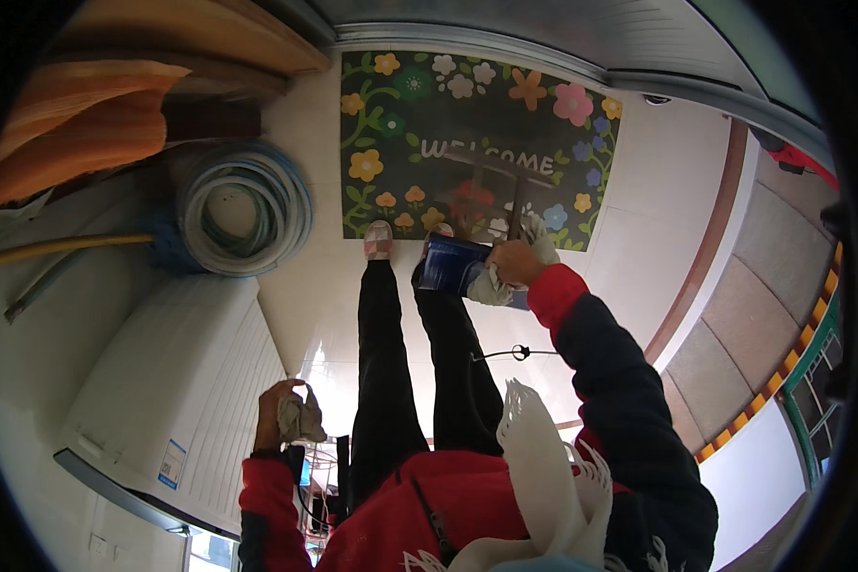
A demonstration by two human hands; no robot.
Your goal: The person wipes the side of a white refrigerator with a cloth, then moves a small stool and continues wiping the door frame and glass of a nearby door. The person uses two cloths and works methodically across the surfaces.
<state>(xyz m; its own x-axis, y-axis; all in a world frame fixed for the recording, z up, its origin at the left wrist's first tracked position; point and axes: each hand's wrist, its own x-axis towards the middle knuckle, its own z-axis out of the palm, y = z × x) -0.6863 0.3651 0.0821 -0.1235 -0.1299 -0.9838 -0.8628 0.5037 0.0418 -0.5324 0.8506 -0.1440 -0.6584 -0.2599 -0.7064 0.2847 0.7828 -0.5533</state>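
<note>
My left hand (275,413) is at the lower left, with its fingers closed on a crumpled, pale greyish cloth (303,417). Before my right leg, my right hand (518,262) grips another pale cloth (492,287), part of which also shows beyond the fingers. Right beside that hand is a shiny dark blue object (452,264), which hides part of the right shoe and lower leg. A greyish bar frame (518,204), blurred, reaches from near the right hand over the mat; whether it joins the blue object I cannot tell.
A dark floral welcome mat (486,143) lies before my feet by a metal-framed door (465,36). Left are a coiled hose (297,207), an orange cloth (86,121) and a white ribbed appliance (179,386). A reddish-brown threshold strip (699,250) borders paving tiles (765,286) at right.
</note>
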